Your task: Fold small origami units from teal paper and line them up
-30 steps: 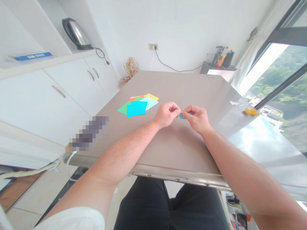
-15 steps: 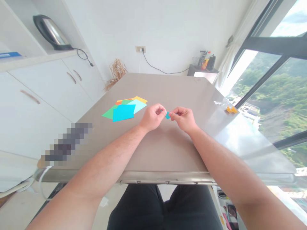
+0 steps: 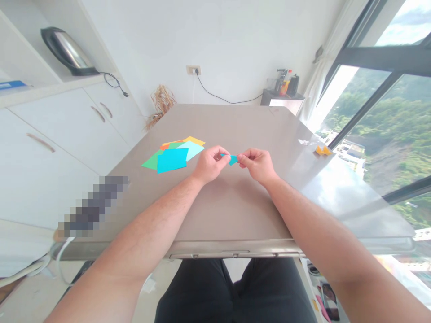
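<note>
at the middle of the table [image 3: 232, 211], the left hand [image 3: 209, 166] pinches one end of a small blue piece [image 3: 233, 160] between thumb and forefinger. the piece spans the gap between both hands, one corner pointing down; whether it touches the tabletop i cannot tell. the right hand [image 3: 259, 165] pinches its other end. half a second ago the fingertips were closer together; now they have parted a little and more blue shows, which suggests it is being worked from both ends. the fingers themselves get in the way, covering much of its outline.

around that, from the left again: a kettle [image 3: 69, 51], well apart; a blurred-out object [image 3: 96, 206] by the table's left side; then overlapping coloured sheets [image 3: 172, 160], blue uppermost, near enough to the left hand to be brushed, i'd judge. well beyond the right hand are pale scraps [image 3: 305, 142], too small to make out, and just beside them an orange piece [image 3: 323, 150].
</note>
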The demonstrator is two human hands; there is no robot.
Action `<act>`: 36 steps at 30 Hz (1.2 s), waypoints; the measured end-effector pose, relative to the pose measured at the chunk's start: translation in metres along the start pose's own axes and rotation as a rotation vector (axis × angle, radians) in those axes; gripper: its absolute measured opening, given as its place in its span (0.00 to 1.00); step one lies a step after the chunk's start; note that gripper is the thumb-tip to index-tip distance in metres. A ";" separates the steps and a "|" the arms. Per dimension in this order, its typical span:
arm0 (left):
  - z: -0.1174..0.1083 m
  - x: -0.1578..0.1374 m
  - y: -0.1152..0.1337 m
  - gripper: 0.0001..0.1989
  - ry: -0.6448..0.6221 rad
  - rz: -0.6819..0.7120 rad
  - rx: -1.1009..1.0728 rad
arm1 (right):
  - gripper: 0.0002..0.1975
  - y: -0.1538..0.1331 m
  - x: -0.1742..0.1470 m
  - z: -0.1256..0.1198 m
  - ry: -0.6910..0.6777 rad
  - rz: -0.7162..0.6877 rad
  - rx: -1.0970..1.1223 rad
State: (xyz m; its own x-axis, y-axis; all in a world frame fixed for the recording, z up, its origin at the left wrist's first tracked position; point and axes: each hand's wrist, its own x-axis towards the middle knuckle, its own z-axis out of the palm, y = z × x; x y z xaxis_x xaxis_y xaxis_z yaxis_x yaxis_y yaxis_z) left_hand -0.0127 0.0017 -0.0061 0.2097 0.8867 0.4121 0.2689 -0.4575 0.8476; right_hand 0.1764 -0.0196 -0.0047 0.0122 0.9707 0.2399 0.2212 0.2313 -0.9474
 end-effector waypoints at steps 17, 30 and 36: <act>0.000 0.003 -0.006 0.12 -0.009 -0.096 -0.240 | 0.06 0.000 -0.005 0.006 0.002 -0.046 -0.071; -0.002 0.008 0.000 0.10 0.102 -0.201 -0.447 | 0.09 -0.002 -0.004 0.003 -0.011 -0.029 -0.097; -0.003 0.008 0.000 0.10 0.129 -0.166 -0.373 | 0.09 -0.005 -0.005 0.001 -0.026 -0.015 -0.147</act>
State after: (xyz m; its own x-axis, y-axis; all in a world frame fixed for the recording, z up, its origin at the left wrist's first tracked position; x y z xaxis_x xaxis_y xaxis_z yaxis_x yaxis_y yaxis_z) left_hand -0.0140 0.0087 -0.0020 0.0661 0.9582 0.2785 -0.0741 -0.2736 0.9590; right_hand 0.1740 -0.0250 -0.0015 -0.0174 0.9689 0.2468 0.3617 0.2362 -0.9019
